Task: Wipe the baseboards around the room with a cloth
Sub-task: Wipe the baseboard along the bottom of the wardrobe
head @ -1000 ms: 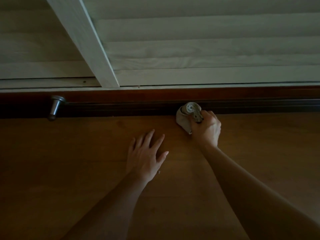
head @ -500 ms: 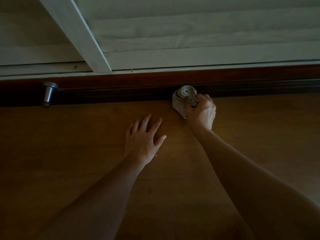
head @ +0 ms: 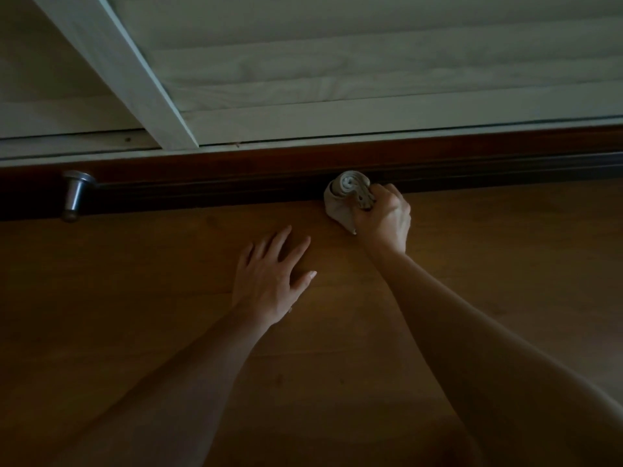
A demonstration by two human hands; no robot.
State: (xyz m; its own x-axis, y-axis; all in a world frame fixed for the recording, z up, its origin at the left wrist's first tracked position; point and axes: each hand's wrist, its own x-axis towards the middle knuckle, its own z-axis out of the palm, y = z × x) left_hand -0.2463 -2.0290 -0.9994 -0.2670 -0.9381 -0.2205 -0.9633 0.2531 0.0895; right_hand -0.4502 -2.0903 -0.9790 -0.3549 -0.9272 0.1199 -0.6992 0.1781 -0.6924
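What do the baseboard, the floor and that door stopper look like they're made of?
Baseboard: probably dark reddish wood, varnished by its faint sheen. Floor: brown wood or laminate, with plank seams showing. Door stopper: likely metal, grey with bright highlights.

Grey-beige cloth (head: 340, 200) in the right hand's fingers (head: 387, 197); beyond them, dark reddish-brown baseboard (head: 472, 153); under the left fingers (head: 279, 244), orange-brown wood-grain floor (head: 135, 281).

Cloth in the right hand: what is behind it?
The dark baseboard runs behind the cloth, gripped by the right hand. The stretch it covers is hidden.
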